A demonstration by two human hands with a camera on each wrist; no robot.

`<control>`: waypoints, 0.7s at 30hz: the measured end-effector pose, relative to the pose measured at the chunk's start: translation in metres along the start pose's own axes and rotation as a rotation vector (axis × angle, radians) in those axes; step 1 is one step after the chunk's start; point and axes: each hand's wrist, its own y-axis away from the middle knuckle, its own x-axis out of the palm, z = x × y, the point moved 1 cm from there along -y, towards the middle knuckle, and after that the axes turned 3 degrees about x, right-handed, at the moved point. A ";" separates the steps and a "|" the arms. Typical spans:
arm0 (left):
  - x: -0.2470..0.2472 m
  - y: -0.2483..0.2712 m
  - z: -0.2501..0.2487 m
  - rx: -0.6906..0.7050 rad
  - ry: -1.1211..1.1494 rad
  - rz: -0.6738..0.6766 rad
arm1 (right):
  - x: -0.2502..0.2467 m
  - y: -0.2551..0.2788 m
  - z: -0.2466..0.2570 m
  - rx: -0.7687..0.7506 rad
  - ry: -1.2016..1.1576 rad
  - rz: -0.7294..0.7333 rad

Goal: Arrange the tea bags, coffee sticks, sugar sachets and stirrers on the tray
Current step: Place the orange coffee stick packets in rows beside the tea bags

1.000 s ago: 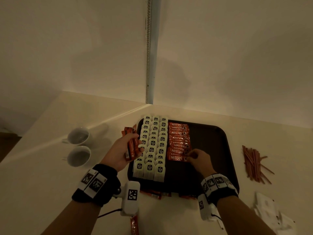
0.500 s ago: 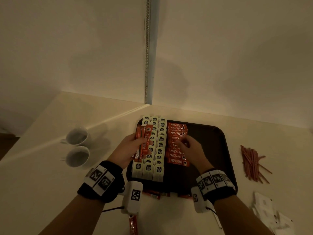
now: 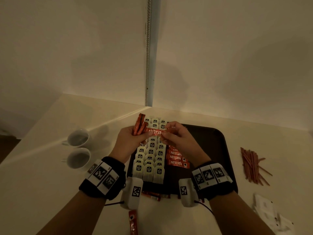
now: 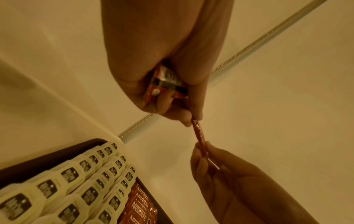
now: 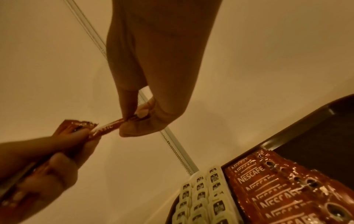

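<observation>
left hand (image 3: 131, 139) raised above the tray (image 3: 218, 150), gripping a bundle of coffee sticks (image 3: 139, 125), right hand (image 3: 177, 138) pinching one coffee stick (image 3: 156, 133) sideways between both hands

Head view high above tray (image 3: 220, 141); wrist views close, upward, sharing it.

One red coffee stick (image 3: 156, 133) is held level above cream tea bags (image 3: 149, 160) filling the dark tray's (image 3: 218, 150) left side.
</observation>
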 end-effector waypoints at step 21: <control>0.004 0.006 -0.004 -0.055 0.239 -0.119 | 0.003 0.011 0.029 -0.084 0.114 -0.085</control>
